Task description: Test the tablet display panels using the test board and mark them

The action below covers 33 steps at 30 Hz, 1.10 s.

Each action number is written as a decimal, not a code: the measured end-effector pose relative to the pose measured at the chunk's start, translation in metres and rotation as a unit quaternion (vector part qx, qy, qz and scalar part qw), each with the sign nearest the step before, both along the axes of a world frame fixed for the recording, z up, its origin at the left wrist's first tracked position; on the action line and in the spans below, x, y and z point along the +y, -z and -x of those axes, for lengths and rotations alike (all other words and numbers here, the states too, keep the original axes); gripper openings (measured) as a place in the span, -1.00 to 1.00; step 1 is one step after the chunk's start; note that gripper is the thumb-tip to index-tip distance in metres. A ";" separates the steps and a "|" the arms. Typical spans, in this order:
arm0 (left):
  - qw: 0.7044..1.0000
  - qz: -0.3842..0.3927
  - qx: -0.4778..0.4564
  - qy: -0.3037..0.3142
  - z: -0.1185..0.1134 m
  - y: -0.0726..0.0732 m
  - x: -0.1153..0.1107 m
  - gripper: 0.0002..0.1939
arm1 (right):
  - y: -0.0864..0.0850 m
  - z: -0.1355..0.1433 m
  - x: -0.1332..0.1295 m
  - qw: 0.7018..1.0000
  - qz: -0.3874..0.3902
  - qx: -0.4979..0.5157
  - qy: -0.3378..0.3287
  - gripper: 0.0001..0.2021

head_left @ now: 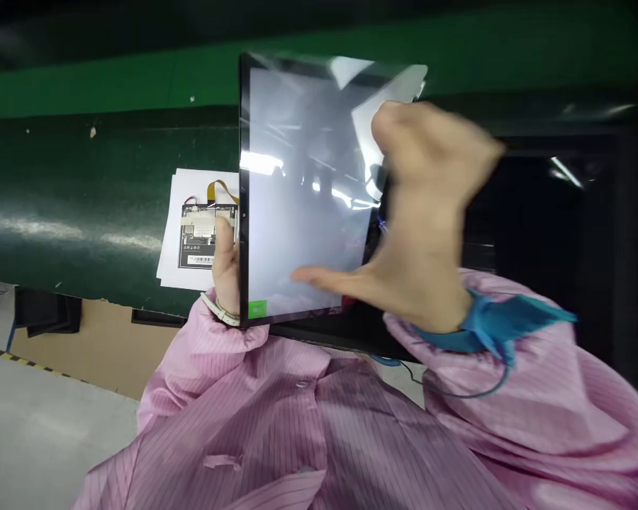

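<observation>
A tablet-like screen panel [308, 198] with a black border is held up, its lit face showing a green square at the lower left corner. My left hand [226, 269] grips the panel's left edge, the thumb in sight and the other fingers hidden behind it. In front of the panel's right side is my right hand [420, 212], blurred, thumb and fingers apart. Clear film [390, 88] seems to lie across the panel's upper right corner, near the right fingers; whether they touch it cannot be told.
Behind my left hand, an opened device [196, 244] with a battery label and an orange flex cable lies on white sheets [169, 262]. They rest on a green bench surface [85, 184]. A dark screen-like surface [553, 212] is at the right. Black trays [47, 312] sit below left.
</observation>
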<state>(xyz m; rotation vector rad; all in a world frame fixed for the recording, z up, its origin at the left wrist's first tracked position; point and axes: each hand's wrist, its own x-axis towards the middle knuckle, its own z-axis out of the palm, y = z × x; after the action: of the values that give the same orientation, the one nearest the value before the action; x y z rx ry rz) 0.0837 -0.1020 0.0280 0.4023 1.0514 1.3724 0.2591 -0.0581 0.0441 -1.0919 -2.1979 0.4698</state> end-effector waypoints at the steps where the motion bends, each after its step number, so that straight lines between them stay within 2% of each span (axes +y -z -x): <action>1: 1.000 -0.003 0.000 0.002 0.000 -0.001 0.000 -0.32 | 0.000 0.008 -0.002 0.999 -0.032 -0.016 -0.007 0.22; 3: 1.000 -0.022 -0.009 0.011 0.000 -0.003 -0.001 -0.32 | 0.003 0.019 -0.005 0.997 -0.065 -0.028 -0.019 0.18; 4: 0.999 -0.036 -0.012 0.016 0.000 -0.003 -0.001 -0.33 | 0.006 0.022 -0.005 0.997 -0.072 -0.026 -0.023 0.10; 8: 0.997 -0.061 0.017 0.031 0.003 -0.006 0.001 -0.49 | 0.013 0.027 -0.009 0.995 -0.101 0.004 -0.015 -0.57; 10: 0.997 -0.061 0.034 0.042 0.006 -0.008 0.002 -0.52 | 0.012 0.027 -0.011 0.994 -0.098 0.041 -0.011 -0.74; 13: 0.994 -0.067 0.058 0.068 0.011 -0.011 0.002 -0.51 | 0.011 0.023 -0.010 0.987 -0.066 0.128 0.065 -0.67; 16: 0.992 -0.044 0.081 0.081 0.014 -0.019 0.002 -0.52 | 0.017 0.018 -0.003 0.981 -0.026 0.144 0.131 -0.56; 18: 0.992 -0.030 0.098 0.079 0.015 -0.026 0.000 -0.58 | 0.025 0.015 0.003 0.985 0.007 0.123 0.122 -0.51; 21: 0.988 -0.010 0.124 0.096 0.015 -0.041 -0.003 -0.66 | 0.034 0.013 0.009 0.988 0.048 0.107 0.102 -0.54; 25: 0.983 -0.016 0.137 0.120 0.008 -0.056 -0.007 -0.64 | 0.026 0.008 0.011 0.986 0.044 0.135 0.089 -0.48; 29: 0.977 -0.037 0.127 0.168 -0.008 -0.058 -0.006 -0.46 | 0.011 0.004 0.011 0.989 0.012 0.145 0.023 -0.43; 33: 0.966 -0.073 0.143 0.204 -0.023 -0.053 -0.003 -0.36 | 0.008 0.004 0.010 0.992 0.007 0.126 -0.021 -0.42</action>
<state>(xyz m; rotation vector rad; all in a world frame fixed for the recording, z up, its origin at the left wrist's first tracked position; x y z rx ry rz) 0.1062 -0.1053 0.0806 0.8966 1.0299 1.0405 0.2547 -0.0478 0.0357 -0.9403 -2.0005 0.6076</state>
